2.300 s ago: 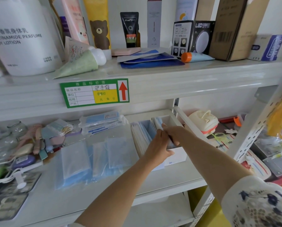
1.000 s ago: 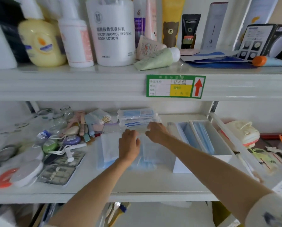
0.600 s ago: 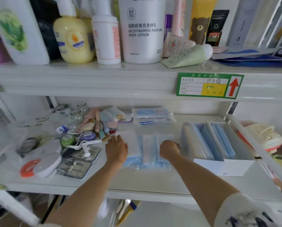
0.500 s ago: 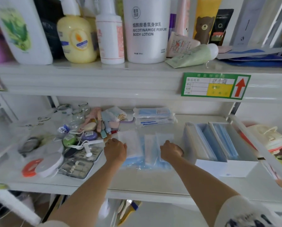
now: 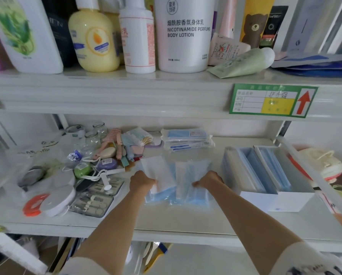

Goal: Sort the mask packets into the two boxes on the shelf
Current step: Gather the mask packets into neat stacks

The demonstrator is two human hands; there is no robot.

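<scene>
2 hands grip the loose mask packets mid-shelf: left hand pinches the left packet, right hand the right one. 2 boxes sit right, part-filled. Wrapped mask bundle lies far behind.

Two bare forearms reach in from the bottom of the view, each ending in a bare hand: the left hand and the right hand. No ring, watch or bracelet shows on either wrist or on the visible fingers. The right arm wears a short white fabric sleeve printed with small dark blue flowers, its hem at the elbow. A plain pale sleeve edge covers the left arm at the bottom edge.
</scene>
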